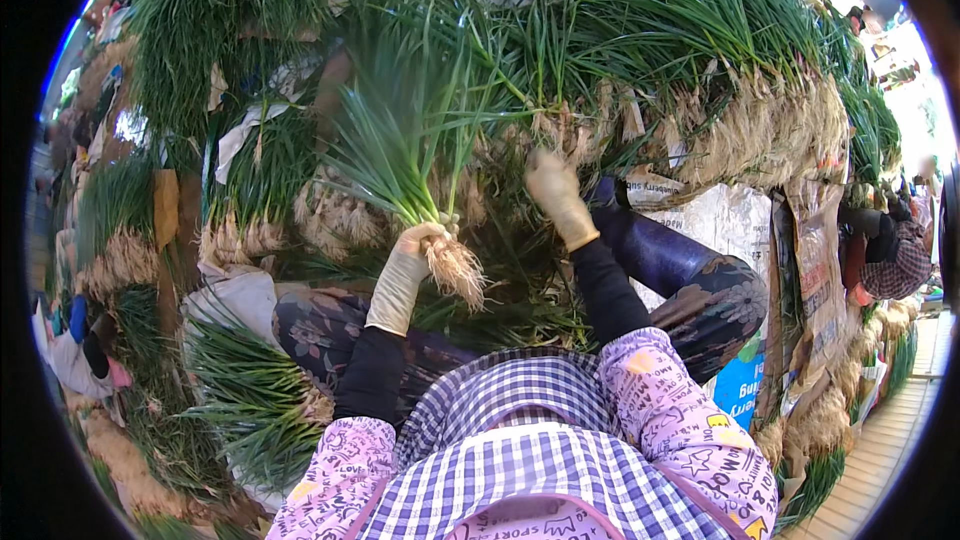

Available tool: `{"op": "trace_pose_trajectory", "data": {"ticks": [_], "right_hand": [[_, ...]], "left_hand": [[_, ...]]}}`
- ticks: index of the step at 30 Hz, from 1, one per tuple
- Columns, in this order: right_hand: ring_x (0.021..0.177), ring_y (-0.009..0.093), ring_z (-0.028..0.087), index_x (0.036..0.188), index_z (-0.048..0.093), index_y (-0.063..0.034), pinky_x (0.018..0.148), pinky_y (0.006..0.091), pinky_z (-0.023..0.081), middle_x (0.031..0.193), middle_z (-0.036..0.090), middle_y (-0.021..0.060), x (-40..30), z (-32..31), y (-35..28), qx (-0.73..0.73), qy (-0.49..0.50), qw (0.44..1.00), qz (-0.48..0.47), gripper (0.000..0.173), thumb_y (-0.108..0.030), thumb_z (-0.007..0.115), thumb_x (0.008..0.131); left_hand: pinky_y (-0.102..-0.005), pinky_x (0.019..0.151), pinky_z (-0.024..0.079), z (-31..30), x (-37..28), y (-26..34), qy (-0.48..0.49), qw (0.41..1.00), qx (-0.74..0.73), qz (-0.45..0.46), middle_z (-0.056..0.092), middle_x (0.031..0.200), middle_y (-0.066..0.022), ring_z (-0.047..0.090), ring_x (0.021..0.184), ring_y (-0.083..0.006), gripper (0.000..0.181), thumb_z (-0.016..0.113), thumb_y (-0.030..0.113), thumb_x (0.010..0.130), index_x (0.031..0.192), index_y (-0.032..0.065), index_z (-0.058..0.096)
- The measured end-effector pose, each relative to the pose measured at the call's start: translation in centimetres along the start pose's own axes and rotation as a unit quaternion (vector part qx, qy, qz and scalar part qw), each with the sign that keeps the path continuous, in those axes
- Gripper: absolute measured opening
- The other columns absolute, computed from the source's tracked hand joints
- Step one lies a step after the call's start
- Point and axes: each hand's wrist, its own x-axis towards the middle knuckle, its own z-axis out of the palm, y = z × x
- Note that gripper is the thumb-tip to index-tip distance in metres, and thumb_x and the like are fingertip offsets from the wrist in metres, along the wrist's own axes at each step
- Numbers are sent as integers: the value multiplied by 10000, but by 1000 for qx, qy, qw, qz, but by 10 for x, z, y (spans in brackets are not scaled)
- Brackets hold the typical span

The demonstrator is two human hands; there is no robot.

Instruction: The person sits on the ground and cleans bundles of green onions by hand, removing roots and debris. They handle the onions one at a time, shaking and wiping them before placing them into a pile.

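My left hand (414, 251), in a pale glove, grips a bunch of spring onions (409, 165) just above the roots. Their green leaves fan away from me, and a tuft of pale roots (456, 266) hangs out to the right. My right hand (553, 191), also gloved, is blurred with its fingers curled, close to the roots of a heap of spring onions (574, 127). Whether anything is between those fingers is not clear. Loose green leaves (517, 300) lie between my legs, below both hands.
A long row of spring onions (712, 22) lies ahead, roots towards me. Another bundle (255, 390) rests beside my left knee on white sheeting (232, 300). Printed cardboard (720, 221) lies by my right leg. Other people sit at work at the left and right (896, 259).
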Motion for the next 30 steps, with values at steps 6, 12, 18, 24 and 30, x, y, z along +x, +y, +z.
{"op": "trace_pose_trajectory", "data": {"ticks": [6, 12, 18, 24, 30], "right_hand": [[939, 227, 567, 1110, 559, -101, 830, 356, 440, 987, 592, 97, 86, -43, -10, -298, 135, 924, -201, 296, -51, 518, 821], [681, 121, 506, 782, 517, -137, 563, 320, 411, 749, 515, 20, -11, 0, 24, -543, -36, 757, -363, 84, -219, 533, 774], [982, 275, 593, 1001, 620, -103, 771, 383, 501, 1008, 639, 104, 16, -21, 42, -151, -65, 921, -353, 304, -350, 576, 828], [864, 335, 602, 961, 600, -58, 754, 413, 476, 973, 632, 137, 84, -50, -16, -177, -2, 984, -5, 316, -344, 578, 828], [684, 240, 622, 907, 600, -127, 645, 355, 493, 742, 636, 85, 12, -37, -21, 16, 193, 970, -144, 133, -234, 584, 831]], "left_hand": [[-334, 751, 531, 36, -5, 26, -53, 997, -60, 22, 580, 1029, -182, 597, 827, -227, 332, 529, 1, 741, 1057, -99, 522], [-215, 736, 501, 72, -45, 93, -325, 874, -316, 176, 475, 890, -51, 507, 789, -116, 527, 542, -61, 688, 1182, -8, 366], [-214, 684, 496, 92, -32, 77, -243, 930, -145, 235, 527, 941, -88, 480, 688, -109, 494, 524, -28, 696, 1172, -44, 391], [-302, 714, 517, 59, 33, 29, -148, 987, -29, 61, 567, 1063, -223, 593, 832, -201, 373, 518, 18, 737, 1102, -57, 513], [-306, 820, 485, 88, 17, 17, -73, 989, 31, 125, 533, 1193, -240, 560, 1061, -281, 309, 488, 19, 768, 1068, -41, 533]]}}
